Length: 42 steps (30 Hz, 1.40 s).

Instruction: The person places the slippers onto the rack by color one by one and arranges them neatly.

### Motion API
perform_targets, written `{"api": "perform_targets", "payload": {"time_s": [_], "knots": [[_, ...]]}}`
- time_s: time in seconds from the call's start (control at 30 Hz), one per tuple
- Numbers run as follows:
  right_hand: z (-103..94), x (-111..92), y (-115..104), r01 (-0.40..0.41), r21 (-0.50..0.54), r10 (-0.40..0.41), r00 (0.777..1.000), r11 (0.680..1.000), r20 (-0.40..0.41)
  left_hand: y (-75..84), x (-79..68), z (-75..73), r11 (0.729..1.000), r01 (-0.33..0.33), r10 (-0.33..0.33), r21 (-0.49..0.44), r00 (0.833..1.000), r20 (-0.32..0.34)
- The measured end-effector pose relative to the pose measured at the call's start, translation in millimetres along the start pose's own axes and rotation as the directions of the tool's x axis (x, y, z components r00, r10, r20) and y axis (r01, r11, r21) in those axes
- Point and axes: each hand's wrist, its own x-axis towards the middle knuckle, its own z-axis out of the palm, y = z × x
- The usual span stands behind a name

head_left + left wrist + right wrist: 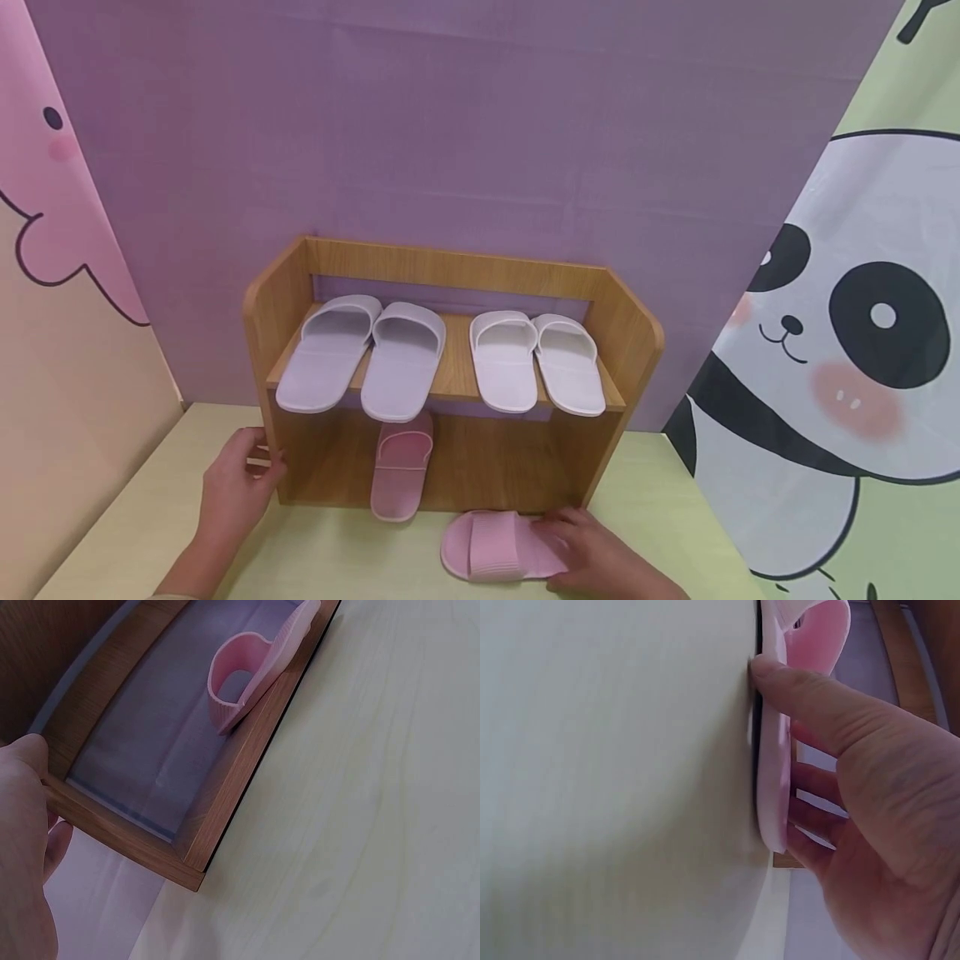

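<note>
A wooden shoe rack [457, 265] stands on the table, and my left hand [234, 487] grips the front edge of its left side panel. In the left wrist view the thumb and fingers [57, 847] lie on opposite sides of that panel. A pink slipper [495, 546] lies sideways on the tabletop before the rack, its toe end to the left. My right hand [596, 557] holds its right end, thumb along the near side and fingers across the far side. Another pink slipper [397, 493] rests on the lower shelf, its front end poking past the edge.
On the upper shelf sit a pale lilac pair of slippers, one of them a left slipper [327, 358], and a white pair, including a right slipper [572, 367]. Behind the rack rises a purple backdrop [465, 125]. A panda print [840, 333] covers the right-hand wall.
</note>
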Motion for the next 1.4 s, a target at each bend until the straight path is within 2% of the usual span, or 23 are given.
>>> {"api": "perform_targets", "payload": {"time_s": [0.27,0.57,0.93,1.3,1.4], "knots": [[-7.5,5,1,0.010,-0.040,-0.007,0.998,0.999,0.055,-0.9,-0.5,0.6,1.000,-0.003,0.003,0.012,1.000,-0.006],[-13.3,7,-2,0.041,-0.066,-0.036,0.997,0.997,0.071,-2.1,-0.9,1.3,1.000,0.004,-0.004,0.021,1.000,0.001],[-11.8,6,-4,0.062,-0.074,-0.060,0.998,0.995,0.030,-0.4,-0.4,0.5,1.000,0.001,-0.001,-0.001,1.000,-0.006],[-13.1,-4,-14,0.088,0.028,-0.087,0.996,0.996,-0.022,1.6,0.7,-0.4,1.000,0.003,-0.003,-0.008,1.000,-0.013],[-12.4,-5,-16,0.119,0.009,-0.118,0.991,0.993,-0.058,0.9,0.4,-0.2,1.000,0.003,-0.003,-0.006,1.000,-0.010]]}}
